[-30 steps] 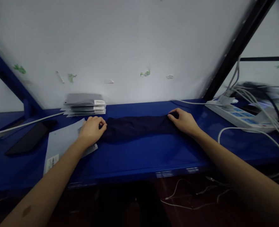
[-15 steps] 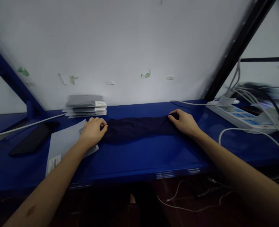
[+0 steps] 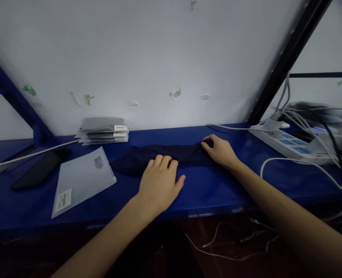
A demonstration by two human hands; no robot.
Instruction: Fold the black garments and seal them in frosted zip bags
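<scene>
A dark navy strip of folded cloth (image 3: 136, 157) lies lengthwise across the blue table. My left hand (image 3: 159, 183) rests over its near edge around the middle, fingers spread and thumb out to the side, with nothing gripped. At the cloth's right end my right hand (image 3: 219, 150) pinches the fabric between thumb and fingers. Left of the cloth lies a frosted zip bag (image 3: 82, 179) with a barcode label at its lower corner and printed text near the top. The exact kind of garment or cloth cannot be made out.
A stack of similar labelled bags (image 3: 101, 129) stands against the white wall. A black phone-like slab (image 3: 40, 170) lies at the left beside a white cable. On the right are a white power strip (image 3: 292, 144) and tangled cables. More cables lie on the floor below the table edge.
My left hand has let go of the cloth's left end and moved right and nearer to me, onto its middle. The bag is now uncovered. My right hand stays at the right end.
</scene>
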